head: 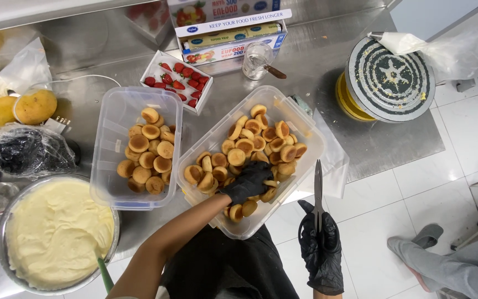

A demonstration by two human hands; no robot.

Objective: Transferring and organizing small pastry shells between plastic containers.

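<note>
Your black-gloved left hand (pixel 248 181) rests closed over small round golden cakes (pixel 244 145) in the clear rectangular plastic tub (pixel 311 145); your right hand (pixel 321 243) grips slim steel scissors (pixel 318 185) upright.

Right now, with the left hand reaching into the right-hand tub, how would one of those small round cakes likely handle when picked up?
The small round cakes look light and probably soft, so the gloved left hand could dent one by squeezing. They are heaped loosely in the clear tub, some on edge, so neighbours may shift or tumble. Their browned tops look dry, probably not slippery.
</note>
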